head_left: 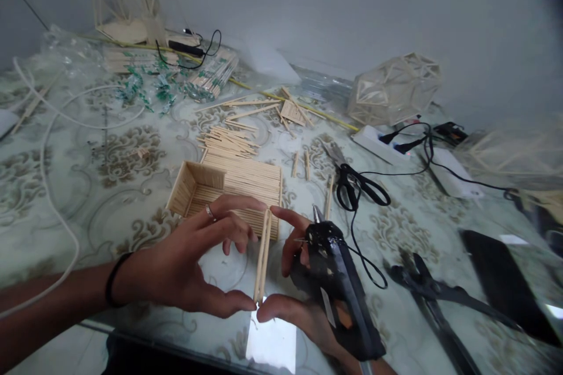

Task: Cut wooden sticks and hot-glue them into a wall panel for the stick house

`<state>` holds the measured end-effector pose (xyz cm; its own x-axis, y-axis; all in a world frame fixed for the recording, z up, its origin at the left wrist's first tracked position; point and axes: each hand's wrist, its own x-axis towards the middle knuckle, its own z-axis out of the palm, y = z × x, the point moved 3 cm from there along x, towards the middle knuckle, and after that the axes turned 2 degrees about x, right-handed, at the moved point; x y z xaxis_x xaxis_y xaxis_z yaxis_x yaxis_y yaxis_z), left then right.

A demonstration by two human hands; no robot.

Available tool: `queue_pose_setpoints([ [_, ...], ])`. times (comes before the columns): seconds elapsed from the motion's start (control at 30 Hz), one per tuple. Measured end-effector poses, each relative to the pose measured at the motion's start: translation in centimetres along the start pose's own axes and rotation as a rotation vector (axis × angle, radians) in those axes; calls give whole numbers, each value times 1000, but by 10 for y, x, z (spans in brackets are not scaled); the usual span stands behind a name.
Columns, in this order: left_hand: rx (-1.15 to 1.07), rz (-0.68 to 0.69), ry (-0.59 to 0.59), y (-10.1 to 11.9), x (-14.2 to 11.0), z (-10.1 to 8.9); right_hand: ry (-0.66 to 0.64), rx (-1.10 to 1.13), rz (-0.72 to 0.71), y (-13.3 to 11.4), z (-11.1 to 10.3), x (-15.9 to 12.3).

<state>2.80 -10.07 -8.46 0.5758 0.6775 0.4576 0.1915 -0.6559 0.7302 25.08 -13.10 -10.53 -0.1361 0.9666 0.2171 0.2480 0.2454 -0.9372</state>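
Note:
Two thin wooden sticks (pixel 264 258) stand side by side, gripped by their ends between my two hands. My left hand (pixel 189 261), with a ring and a black wrist band, has a fingertip at the far end and its thumb at the near end. My right hand (pixel 290 299) meets it from the other side, finger and thumb on the same ends. A black glue gun (pixel 338 281) lies across my right hand, hiding its palm; how it is held is unclear. Just beyond is a panel of glued sticks (pixel 250 181) with a low-walled corner (pixel 193 184).
Scissors (pixel 352 179), pliers (pixel 431 293) and a dark phone (pixel 505 281) lie to the right. Behind are loose sticks (pixel 229 140), bagged sticks (pixel 211 76), a power strip (pixel 380 143) and a stick-frame model (pixel 396 88). A white cable (pixel 46 170) curves along the left.

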Motion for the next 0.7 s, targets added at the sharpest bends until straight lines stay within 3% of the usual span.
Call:
queue_pose_setpoints([
  [0.47, -66, -52, -8, -3, -1, 4, -71, 63, 66, -8, 0, 7],
  [0.7, -44, -64, -20, -3, -4, 3, -126, 100, 84, 5, 0, -2],
])
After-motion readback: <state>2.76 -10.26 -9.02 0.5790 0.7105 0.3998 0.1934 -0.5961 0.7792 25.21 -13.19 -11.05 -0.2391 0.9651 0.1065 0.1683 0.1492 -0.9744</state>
